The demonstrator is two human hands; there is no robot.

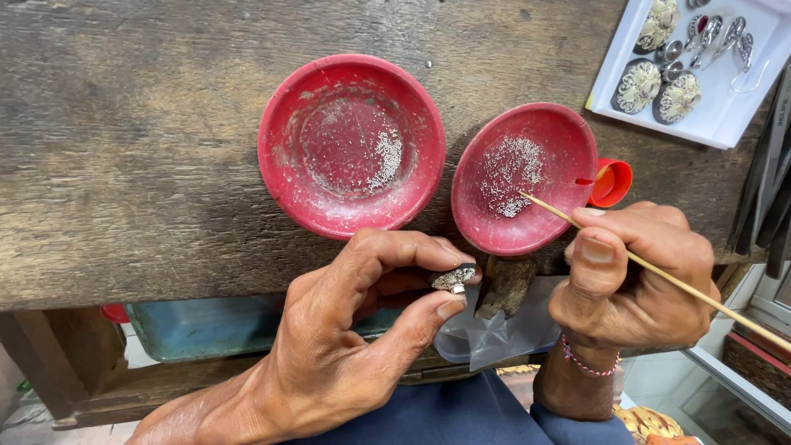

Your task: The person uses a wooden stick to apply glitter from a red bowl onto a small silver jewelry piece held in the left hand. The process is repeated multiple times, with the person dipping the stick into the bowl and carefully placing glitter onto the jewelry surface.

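My left hand pinches a small silver ornament between thumb and forefinger, just below the edge of the wooden bench. My right hand grips a thin wooden stick like a pen. The stick's tip rests among tiny silver granules in the right-hand red dish. A second, larger red dish with a smaller patch of granules sits to its left.
A white tray at the top right holds several silver filigree pieces. A small red cap lies beside the right dish. A dark wooden peg sticks out under the bench edge, with clear plastic below. A teal tub stands under the bench.
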